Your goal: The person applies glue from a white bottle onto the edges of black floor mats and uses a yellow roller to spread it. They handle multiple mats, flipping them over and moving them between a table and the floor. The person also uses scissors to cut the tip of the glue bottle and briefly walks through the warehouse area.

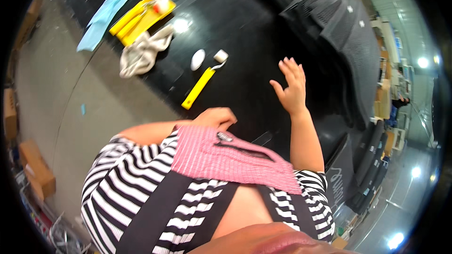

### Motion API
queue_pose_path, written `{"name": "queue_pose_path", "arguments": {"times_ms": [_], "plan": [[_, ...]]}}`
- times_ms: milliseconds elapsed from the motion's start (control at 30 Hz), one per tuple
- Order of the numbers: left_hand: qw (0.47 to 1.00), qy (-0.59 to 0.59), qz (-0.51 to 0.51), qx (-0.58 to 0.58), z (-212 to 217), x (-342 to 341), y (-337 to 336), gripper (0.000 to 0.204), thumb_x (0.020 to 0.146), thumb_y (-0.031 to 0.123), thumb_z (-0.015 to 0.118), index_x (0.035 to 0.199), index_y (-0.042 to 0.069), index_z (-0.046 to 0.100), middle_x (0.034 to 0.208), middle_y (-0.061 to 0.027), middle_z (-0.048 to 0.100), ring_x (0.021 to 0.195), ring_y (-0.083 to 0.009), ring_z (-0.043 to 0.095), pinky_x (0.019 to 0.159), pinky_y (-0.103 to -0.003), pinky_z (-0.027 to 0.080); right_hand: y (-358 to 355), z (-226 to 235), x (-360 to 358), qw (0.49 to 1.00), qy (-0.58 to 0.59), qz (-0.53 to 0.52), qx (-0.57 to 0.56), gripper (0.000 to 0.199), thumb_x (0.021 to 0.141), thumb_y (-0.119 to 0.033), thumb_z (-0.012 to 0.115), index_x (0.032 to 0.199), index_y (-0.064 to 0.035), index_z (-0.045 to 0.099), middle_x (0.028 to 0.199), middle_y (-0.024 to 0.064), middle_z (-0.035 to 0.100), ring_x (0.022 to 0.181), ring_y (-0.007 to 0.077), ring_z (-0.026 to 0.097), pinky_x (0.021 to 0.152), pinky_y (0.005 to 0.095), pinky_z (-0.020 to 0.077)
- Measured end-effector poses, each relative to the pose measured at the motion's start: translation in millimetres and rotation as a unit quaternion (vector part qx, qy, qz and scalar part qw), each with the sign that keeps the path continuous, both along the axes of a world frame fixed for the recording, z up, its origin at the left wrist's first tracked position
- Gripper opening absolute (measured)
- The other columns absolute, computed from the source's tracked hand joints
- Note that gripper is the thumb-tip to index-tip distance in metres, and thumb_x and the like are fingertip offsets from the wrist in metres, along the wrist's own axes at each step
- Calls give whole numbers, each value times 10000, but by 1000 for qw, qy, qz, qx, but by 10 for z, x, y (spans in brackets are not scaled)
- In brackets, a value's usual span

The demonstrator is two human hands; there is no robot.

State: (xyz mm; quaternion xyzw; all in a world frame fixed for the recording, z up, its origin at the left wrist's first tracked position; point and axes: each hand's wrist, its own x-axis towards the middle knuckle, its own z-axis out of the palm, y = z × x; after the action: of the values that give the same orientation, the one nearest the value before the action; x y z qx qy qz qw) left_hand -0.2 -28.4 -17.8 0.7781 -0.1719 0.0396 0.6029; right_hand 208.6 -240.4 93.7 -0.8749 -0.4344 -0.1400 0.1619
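My right hand hovers over or rests on the black tabletop, fingers stretched out and thumb apart, with nothing in it. Close to the table's near edge, my left hand has its fingers curled inward; its palm is hidden, so what it may hold cannot be seen. Just beyond the left hand lies a small roller with a yellow handle, a bent metal neck and a white roller head. Beside its head is a white oval object.
Black textured mats are stacked along the right. Far left on the table are a yellow tray with a red-and-white item, a crumpled beige cloth glove and a light blue sheet. A cardboard box stands on the floor.
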Motion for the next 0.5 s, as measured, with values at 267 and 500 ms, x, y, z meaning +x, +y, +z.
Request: {"name": "queue_pose_path", "arguments": {"times_ms": [267,500], "plan": [[998,-31,-49,35,-51,-58,-26,99,886,37,677,981,43,704,972,-107,709,911,-273,697,800,-353,553,-707,-764,-2161,960,168,-185,126,239,802,-106,769,1034,-58,739,1105,124,736,1079,307,684,942,412,534],[990,-67,-35,115,-257,79,-68,113,860,-33,649,955,23,673,953,-117,693,877,-276,677,793,-343,535,-1024,-1103,-2797,929,132,-284,199,179,819,-105,745,993,-64,745,1084,92,744,1073,272,678,954,414,522]]}}
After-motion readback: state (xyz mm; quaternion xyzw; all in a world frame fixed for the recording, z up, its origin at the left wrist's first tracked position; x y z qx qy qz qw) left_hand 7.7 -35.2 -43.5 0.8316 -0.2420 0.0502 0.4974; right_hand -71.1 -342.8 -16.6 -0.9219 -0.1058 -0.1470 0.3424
